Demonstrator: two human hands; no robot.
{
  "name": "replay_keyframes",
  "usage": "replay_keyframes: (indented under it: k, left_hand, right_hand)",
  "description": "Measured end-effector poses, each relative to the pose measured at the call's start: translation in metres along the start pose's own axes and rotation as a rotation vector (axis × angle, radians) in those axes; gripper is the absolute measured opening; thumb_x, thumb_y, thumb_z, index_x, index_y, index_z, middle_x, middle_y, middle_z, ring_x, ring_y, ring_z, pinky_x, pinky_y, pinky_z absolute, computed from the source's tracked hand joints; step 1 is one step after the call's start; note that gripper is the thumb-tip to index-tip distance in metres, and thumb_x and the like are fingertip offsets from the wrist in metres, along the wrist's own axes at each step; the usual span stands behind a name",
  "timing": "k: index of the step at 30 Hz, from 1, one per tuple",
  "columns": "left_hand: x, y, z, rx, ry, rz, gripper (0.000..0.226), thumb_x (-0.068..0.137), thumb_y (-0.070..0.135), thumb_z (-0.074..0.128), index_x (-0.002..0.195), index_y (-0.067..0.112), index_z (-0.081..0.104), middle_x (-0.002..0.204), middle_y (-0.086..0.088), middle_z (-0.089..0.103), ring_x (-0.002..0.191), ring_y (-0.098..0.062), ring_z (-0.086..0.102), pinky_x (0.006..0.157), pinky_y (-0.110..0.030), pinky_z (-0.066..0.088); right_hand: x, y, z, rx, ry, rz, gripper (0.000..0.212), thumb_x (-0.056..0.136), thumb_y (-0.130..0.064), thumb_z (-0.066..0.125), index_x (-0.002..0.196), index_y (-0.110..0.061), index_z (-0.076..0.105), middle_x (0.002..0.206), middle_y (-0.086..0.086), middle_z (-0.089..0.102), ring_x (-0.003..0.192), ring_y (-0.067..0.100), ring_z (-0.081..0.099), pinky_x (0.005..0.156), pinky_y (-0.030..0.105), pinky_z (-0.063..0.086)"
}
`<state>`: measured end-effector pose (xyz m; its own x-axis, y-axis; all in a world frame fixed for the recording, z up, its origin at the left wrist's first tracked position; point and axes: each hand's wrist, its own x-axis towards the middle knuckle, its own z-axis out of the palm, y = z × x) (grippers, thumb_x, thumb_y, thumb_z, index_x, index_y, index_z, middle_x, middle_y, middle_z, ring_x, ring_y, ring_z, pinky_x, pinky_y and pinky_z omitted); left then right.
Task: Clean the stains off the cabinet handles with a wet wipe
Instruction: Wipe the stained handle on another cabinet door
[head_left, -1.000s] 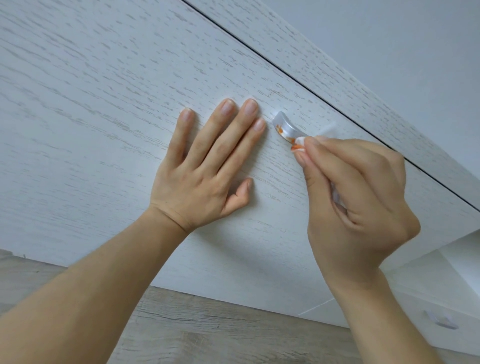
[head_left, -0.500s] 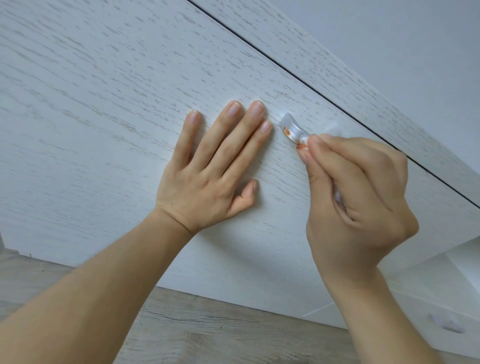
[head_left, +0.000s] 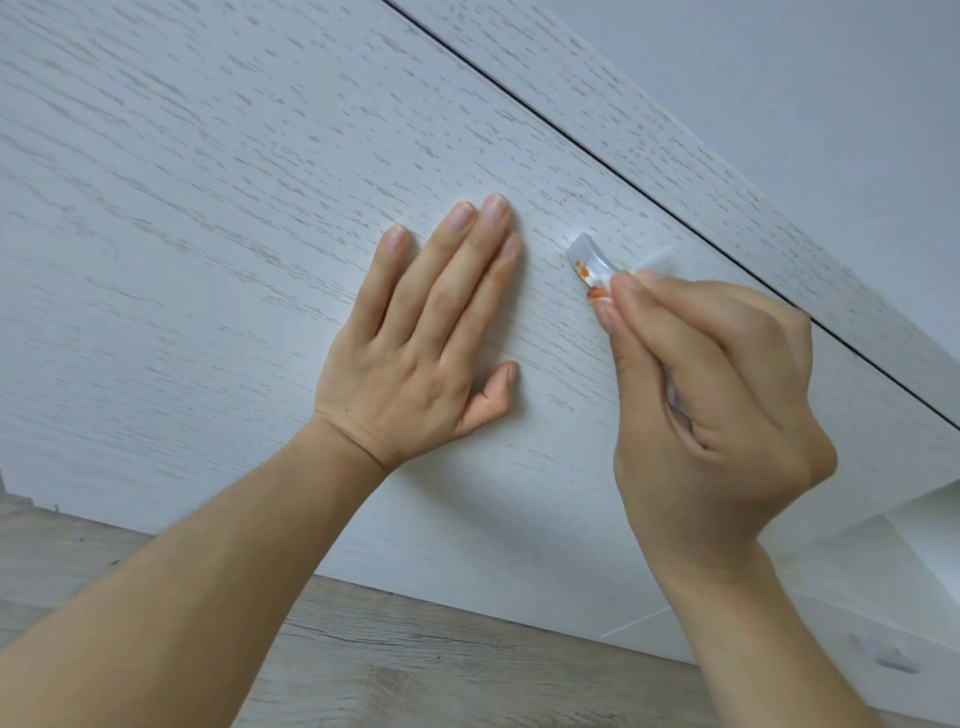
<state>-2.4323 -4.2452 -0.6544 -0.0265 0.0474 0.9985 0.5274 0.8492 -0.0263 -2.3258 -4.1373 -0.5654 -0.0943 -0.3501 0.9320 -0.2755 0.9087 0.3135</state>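
Head view, looking at a white wood-grain cabinet door (head_left: 218, 218), tilted in frame. Left hand (head_left: 421, 353) lies flat on the door panel, palm down, four fingers extended and close together, thumb slightly apart; it holds nothing. Its fingertips point toward the small pale cabinet handle (head_left: 589, 257), which sits just beside them, not touching. Handle carries orange stains (head_left: 583, 270) on its lower visible face; further orange marks show at the point where the wipe meets it. Right hand (head_left: 711, 415) is curled, thumb and forefinger pressed together on a white wet wipe (head_left: 657, 260), pinching it against the lower end of the handle. Only a thin, partly translucent edge of the wipe shows above the fingers; a second bit shows inside the curled palm. Most of the wipe is hidden by the hand, so its fold cannot be told. A dark seam (head_left: 649, 150) runs diagonally just beyond the handle, separating this door from the next white panel (head_left: 727, 156). Plain pale wall (head_left: 831, 78) at upper right. Below the door, grey-brown wood-look floor (head_left: 415, 665). At lower right, a lower white drawer front (head_left: 852, 597) with a second small handle (head_left: 891, 660), blurred, stain condition not discernible. Both forearms are bare.
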Motion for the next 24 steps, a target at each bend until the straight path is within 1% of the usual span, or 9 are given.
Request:
replay_keyframes:
  k: [5,8,11,17,21,24]
  left_hand:
    - [0.000,0.001,0.000,-0.007,0.008,0.005,0.069,0.092,0.043,0.031,0.146,0.002,0.024,0.150,-0.013,0.021,0.146,-0.020,0.010,0.120,-0.039,0.010]
    - [0.000,0.000,0.000,-0.010,0.014,0.005,0.069,0.092,0.043,0.032,0.147,0.002,0.025,0.151,-0.012,0.020,0.146,-0.020,0.010,0.120,-0.039,0.010]
    - [0.000,0.000,0.000,-0.014,0.015,0.008,0.069,0.091,0.043,0.033,0.147,0.002,0.025,0.151,-0.012,0.022,0.146,-0.020,0.011,0.120,-0.040,0.010]
    - [0.000,0.001,0.000,-0.018,0.025,0.007,0.069,0.091,0.042,0.035,0.146,0.003,0.026,0.150,-0.011,0.022,0.146,-0.019,0.012,0.120,-0.039,0.010]
    - [-0.001,0.001,-0.001,-0.042,0.020,-0.004,0.068,0.091,0.042,0.036,0.146,0.003,0.026,0.151,-0.010,0.022,0.146,-0.018,0.012,0.120,-0.039,0.010]
    - [0.000,0.000,-0.001,-0.040,0.022,-0.006,0.069,0.090,0.042,0.038,0.146,0.003,0.027,0.151,-0.010,0.021,0.146,-0.018,0.012,0.120,-0.038,0.010]
  right_hand:
    - [0.002,-0.005,0.002,0.022,-0.003,0.041,0.003,0.088,0.000,0.071,0.091,0.000,0.072,0.088,0.002,0.064,0.080,0.021,0.060,0.084,0.016,0.047]
    - [0.001,-0.003,-0.003,0.020,-0.024,0.043,0.006,0.088,-0.001,0.071,0.094,-0.001,0.070,0.088,0.003,0.064,0.080,0.020,0.059,0.085,0.014,0.045]
    - [0.001,-0.002,-0.007,0.028,-0.023,0.031,0.007,0.088,0.000,0.071,0.095,0.000,0.069,0.089,0.005,0.065,0.080,0.020,0.060,0.085,0.016,0.046]
    - [0.008,-0.004,0.003,-0.014,-0.016,-0.063,0.003,0.087,0.001,0.072,0.089,0.002,0.074,0.085,0.009,0.070,0.078,0.022,0.062,0.082,0.019,0.050]
    - [0.007,-0.006,0.000,-0.043,-0.026,-0.037,0.003,0.088,-0.001,0.072,0.088,0.002,0.074,0.084,0.009,0.070,0.077,0.022,0.060,0.080,0.017,0.049]
    - [0.011,-0.009,0.003,-0.057,-0.028,-0.051,0.004,0.087,0.000,0.072,0.084,0.001,0.075,0.081,0.009,0.071,0.076,0.023,0.059,0.077,0.019,0.050]
